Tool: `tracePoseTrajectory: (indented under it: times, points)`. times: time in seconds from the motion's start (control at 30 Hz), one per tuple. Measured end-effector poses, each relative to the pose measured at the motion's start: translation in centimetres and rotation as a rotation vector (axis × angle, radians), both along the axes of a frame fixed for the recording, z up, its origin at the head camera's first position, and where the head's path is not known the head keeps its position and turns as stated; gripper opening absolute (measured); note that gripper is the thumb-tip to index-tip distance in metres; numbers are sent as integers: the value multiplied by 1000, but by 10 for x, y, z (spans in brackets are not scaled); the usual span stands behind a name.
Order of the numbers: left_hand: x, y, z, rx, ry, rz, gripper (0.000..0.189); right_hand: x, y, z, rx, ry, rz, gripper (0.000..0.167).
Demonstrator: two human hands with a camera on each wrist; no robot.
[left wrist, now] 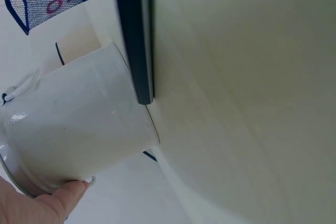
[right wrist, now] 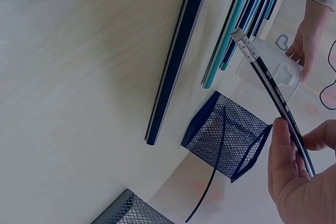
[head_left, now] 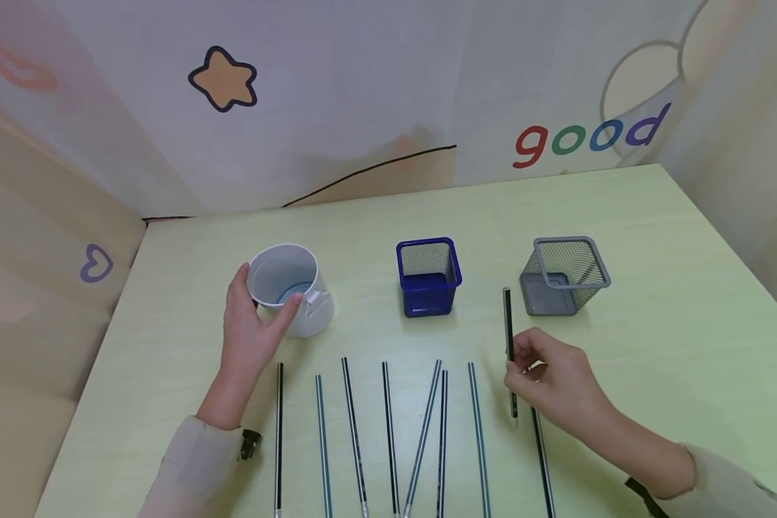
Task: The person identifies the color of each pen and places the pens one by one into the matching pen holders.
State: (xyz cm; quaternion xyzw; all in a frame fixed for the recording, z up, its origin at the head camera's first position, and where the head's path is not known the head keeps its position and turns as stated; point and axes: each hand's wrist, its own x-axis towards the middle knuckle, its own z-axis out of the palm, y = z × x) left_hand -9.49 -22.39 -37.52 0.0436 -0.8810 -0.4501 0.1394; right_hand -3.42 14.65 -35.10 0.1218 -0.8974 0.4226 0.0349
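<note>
A white mug (head_left: 315, 321) stands at the left of the table, its handle turned toward the front right. My left hand (head_left: 251, 334) grips it by the rim, thumb near the handle and fingers around the far left side. In the left wrist view the thumb presses the side of the mug (left wrist: 79, 124). My right hand (head_left: 560, 378) pinches a black pencil (head_left: 508, 324) between thumb and fingers, held above the table just left of the grey mesh pen holder (head_left: 550, 298). In the right wrist view its white eraser end (right wrist: 247, 45) points away from the hand.
Several black and teal pencils lie in a row along the front, such as a teal one (head_left: 324, 446) and a black one (head_left: 542, 460) below my right hand. A blue mesh pen holder (head_left: 427, 296) stands mid-table. Behind rises a printed curtain (head_left: 375, 86).
</note>
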Motion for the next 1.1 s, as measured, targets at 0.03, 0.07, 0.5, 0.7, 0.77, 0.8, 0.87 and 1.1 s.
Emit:
tracePoseTrajectory:
  times: [0.03,0.07,0.5,0.7,0.77,0.8,0.87,1.1]
  points:
    - [0,0,0,0,0,2,88,0,-1,0,-2,5,7,17]
    - [0,0,1,1,-3,2,88,0,-2,0,-4,12,14,17]
    - [0,-1,0,4,-22,-4,88,-7,-13,7,15,-26,88,17]
    - [1,0,1,-5,-27,-9,89,-8,-19,7,-5,-10,129,17]
    - [1,1,1,-3,-31,-13,89,-8,-20,8,-3,-14,134,17]
    - [1,1,1,-1,-32,-14,89,-8,-21,8,-2,-16,135,17]
    - [2,1,0,-1,-35,-14,89,-9,-22,8,2,-16,136,17]
    - [-2,1,-1,-25,5,-2,89,-14,-31,11,-6,-2,151,16]
